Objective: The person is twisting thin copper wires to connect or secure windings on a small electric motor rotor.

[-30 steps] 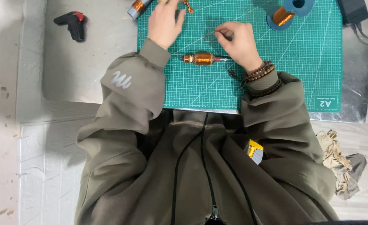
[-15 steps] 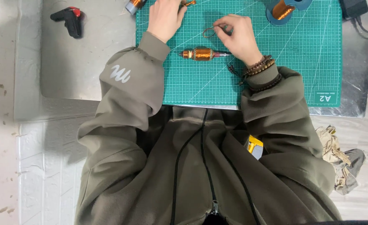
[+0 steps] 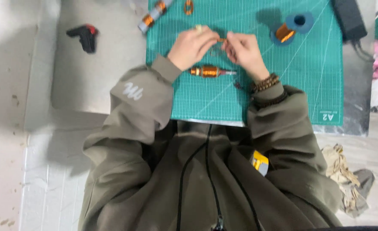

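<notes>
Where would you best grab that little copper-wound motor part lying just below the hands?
Take the copper-wound rotor around its thick copper middle, coming from above. It lies flat on the green cutting mat, its thin shaft pointing right, so the fat centre likely offers the surest hold.

Black glue gun (image 3: 84, 36) far left of my hands; blue wire spool (image 3: 290, 29) to their right, black adapter (image 3: 348, 19) beyond; rag (image 3: 345, 179) on floor.

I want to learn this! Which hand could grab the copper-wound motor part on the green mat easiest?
Probably the left hand: the copper-wound rotor lies just below it on the green mat, nearer than the right hand. Both pinch something small between them.
</notes>
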